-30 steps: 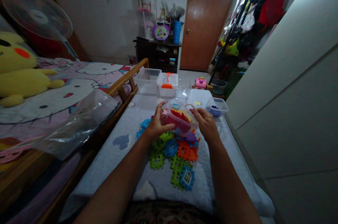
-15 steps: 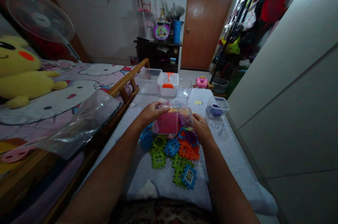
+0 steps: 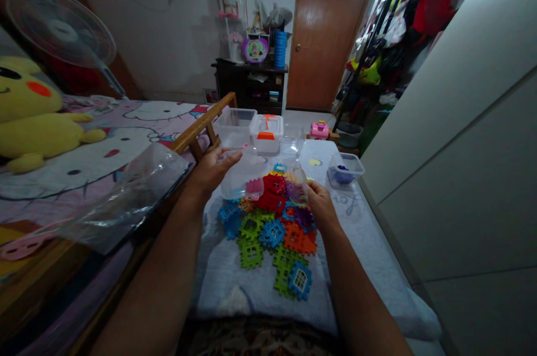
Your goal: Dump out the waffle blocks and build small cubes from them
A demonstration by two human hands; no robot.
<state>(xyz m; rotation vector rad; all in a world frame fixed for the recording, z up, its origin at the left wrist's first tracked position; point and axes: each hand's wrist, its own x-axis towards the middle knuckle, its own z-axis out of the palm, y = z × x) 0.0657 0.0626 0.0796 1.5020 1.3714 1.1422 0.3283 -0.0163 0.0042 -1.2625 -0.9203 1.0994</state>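
My left hand grips a clear plastic lid by its left side, thumb on top. My right hand is closed on the right edge of a small clear plastic box, held over the pile. Below and between them lie interlocking plastic building blocks: red pieces, green pieces, an orange piece and blue pieces. A blue block with a white window lies nearest me. The fingers under the lid and box are partly hidden.
At the back of the cloth-covered surface stand a clear tub and a white-lidded box with orange latches. A clear container with purple pieces is at right. A wooden rail borders the left; a pale cabinet borders the right.
My left hand has moved left with the clear lid, drawing it apart from the box and uncovering the red blocks. My right hand stays nearly where it was.
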